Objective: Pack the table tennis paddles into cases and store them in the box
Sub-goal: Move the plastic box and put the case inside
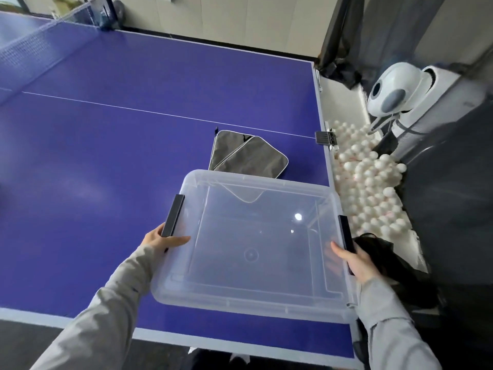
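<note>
A clear plastic box [266, 297] with black side latches sits at the near right corner of the blue table tennis table [106, 156]. My left hand [162, 240] grips its left side under the black latch. My right hand [354, 260] grips its right side by the other latch. Whether the box rests on the table or is lifted, I cannot tell. Two grey paddle cases [248, 156] lie overlapping on the table just beyond the box, partly hidden by its far edge. No loose paddle shows.
The net [40, 44] crosses the table at the far left. Right of the table, a trough holds several white balls [373, 182], with a white ball machine [400, 89] above it. A black clamp [324, 137] sits on the table's right edge.
</note>
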Demonstrator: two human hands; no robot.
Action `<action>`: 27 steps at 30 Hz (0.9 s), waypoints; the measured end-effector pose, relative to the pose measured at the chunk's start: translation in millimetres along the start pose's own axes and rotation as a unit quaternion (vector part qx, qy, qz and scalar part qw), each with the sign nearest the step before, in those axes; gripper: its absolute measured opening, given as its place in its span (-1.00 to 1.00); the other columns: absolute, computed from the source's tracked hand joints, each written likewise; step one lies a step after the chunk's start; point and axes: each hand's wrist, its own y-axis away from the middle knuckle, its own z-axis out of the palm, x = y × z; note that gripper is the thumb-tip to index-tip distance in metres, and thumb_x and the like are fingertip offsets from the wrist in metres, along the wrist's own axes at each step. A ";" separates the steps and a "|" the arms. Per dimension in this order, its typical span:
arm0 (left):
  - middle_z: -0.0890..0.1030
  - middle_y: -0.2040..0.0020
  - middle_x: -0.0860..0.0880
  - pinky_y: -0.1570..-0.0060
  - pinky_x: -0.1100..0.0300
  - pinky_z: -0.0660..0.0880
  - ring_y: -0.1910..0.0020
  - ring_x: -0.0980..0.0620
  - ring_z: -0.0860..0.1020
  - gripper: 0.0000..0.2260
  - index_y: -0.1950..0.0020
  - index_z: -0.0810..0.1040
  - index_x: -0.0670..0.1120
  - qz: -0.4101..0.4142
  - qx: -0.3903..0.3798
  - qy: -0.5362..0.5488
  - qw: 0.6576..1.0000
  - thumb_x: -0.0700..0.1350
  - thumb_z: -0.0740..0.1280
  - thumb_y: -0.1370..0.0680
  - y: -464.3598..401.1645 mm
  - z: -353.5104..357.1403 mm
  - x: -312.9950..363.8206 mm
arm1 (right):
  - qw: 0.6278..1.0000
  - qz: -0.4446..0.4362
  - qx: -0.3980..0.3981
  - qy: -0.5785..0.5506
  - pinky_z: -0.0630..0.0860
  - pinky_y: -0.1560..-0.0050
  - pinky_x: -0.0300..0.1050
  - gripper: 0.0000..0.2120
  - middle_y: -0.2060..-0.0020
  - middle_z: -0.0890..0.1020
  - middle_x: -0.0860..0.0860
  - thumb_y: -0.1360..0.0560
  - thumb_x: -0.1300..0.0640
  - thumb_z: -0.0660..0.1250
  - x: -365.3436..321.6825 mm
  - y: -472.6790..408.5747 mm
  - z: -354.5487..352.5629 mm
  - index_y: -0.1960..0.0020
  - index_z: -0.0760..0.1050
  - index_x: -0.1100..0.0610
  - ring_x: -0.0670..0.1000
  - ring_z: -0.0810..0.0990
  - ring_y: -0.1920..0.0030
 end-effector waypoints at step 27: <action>0.65 0.07 -0.03 0.17 0.09 0.54 0.15 -0.07 0.62 -0.14 -0.32 0.41 0.03 0.034 0.000 -0.003 0.999 -0.15 0.55 -0.03 -5.7 -13.9 5.0 | 0.994 -0.078 -0.032 -0.063 0.52 -0.08 -0.04 -0.19 -0.18 0.58 -0.03 -0.15 -0.11 0.57 15.4 2.5 -21.5 -0.35 0.36 -0.11 -0.02 0.57 -0.15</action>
